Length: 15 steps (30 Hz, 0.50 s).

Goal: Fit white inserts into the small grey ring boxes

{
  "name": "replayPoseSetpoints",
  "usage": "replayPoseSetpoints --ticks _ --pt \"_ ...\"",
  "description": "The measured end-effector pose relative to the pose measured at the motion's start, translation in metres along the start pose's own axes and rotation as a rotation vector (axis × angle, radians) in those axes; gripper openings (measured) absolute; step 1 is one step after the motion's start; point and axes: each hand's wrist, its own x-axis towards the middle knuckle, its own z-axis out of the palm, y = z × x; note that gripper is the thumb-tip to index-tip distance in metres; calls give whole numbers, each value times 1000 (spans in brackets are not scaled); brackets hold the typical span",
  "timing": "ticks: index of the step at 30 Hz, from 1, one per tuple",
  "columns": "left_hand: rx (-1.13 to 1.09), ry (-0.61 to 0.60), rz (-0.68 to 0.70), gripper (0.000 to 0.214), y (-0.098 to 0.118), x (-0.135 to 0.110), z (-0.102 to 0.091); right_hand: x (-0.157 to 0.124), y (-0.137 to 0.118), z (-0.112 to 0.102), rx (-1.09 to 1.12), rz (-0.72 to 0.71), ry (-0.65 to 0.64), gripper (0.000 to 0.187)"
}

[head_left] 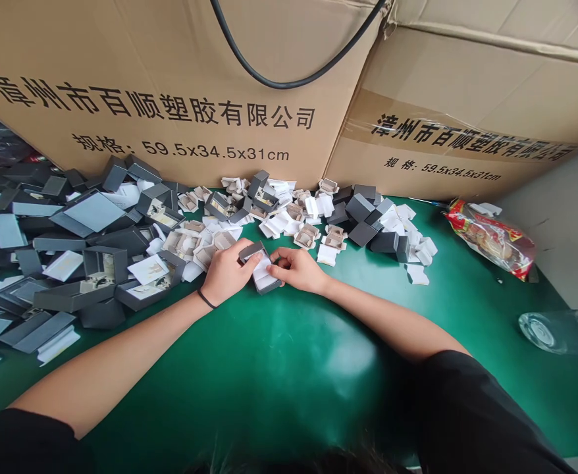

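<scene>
In the head view, the left hand [226, 271] and right hand [303, 270] both grip a small dark box [268, 284] near the frame's centre (its white insert [258, 270] faces up), with heaped boxes [91, 214] crowding the left edge, cartons [170, 62] walling the top, and green tabletop [249, 368] stretching below the hands toward the bottom edge.

Bare left hand [226, 273] and right hand [301, 268] on small open dark-grey box [267, 284]

On the glossy green table [269, 382], dark-grey boxes [91, 214] lie heaped at left, beside white-and-brown card inserts [306, 235]. Printed brown cardboard cartons [170, 66] stand behind; a red-and-clear plastic packet [489, 240] lies at right.
</scene>
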Motion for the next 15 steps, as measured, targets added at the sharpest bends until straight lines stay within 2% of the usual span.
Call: replayPoseSetpoints --ticks 4,9,11,15 --pt "-134 -68 20 35 -7 0 1 0 4 -1 22 -27 4 17" --pt "-497 -279 97 58 -14 1 2 2 14 -3 208 -73 44 19" --pt "-544 -303 155 58 -15 0 2 3 18 -4 240 -99 66 22" --pt "-530 -270 213 59 -15 -4 3 2 19 -4 237 -175 103 27"
